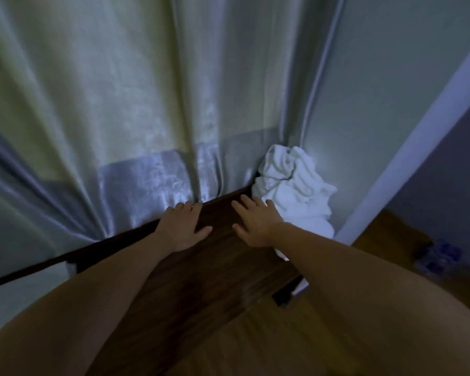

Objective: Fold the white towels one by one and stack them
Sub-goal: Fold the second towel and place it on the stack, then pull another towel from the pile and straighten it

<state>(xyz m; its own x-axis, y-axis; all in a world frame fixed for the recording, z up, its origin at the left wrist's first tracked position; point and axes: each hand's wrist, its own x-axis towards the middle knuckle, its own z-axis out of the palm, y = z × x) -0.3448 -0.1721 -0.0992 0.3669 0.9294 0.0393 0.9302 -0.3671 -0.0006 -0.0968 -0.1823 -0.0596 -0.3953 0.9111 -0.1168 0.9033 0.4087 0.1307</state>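
White towels (293, 185) heaped at table's (201, 267) far right corner, my left hand (183, 226) and right hand (255, 223) flat, fingers spread, empty; careless grab could drag several off edge.

The right hand (255, 222) covered the near left edge of the towel pile (293, 191), and how many towels it held could not be told (the folds ran together). The curtain (120, 104) hid the far edge of the dark wooden table (209, 280), whose near part was cut off behind both forearms. A small bluish object (440, 257) on the floor was too blurred to identify.
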